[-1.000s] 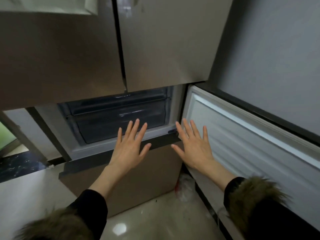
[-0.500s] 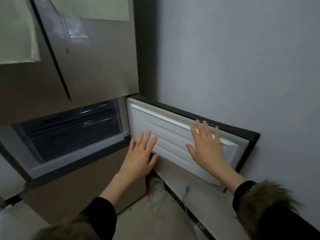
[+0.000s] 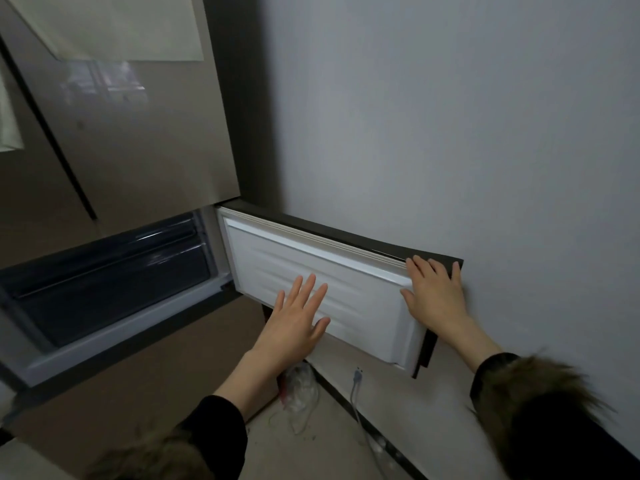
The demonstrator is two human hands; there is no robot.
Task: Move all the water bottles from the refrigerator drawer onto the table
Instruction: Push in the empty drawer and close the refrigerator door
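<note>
Door liner (image 3: 311,285) under the left hand (image 3: 294,327) is white with faint ribbed lines, edged in a dark brown door rim (image 3: 346,237) by the right hand (image 3: 436,296). Fridge front (image 3: 138,150) above left of the hands is glossy taupe; drawer (image 3: 110,278) is dark smoky translucent. Wall (image 3: 450,133) is plain grey; sleeves (image 3: 214,420) are black with brown fur cuffs.

Plain grey wall (image 3: 450,133), dark baseboard (image 3: 388,441), pale floor (image 3: 311,452), dim even light
</note>
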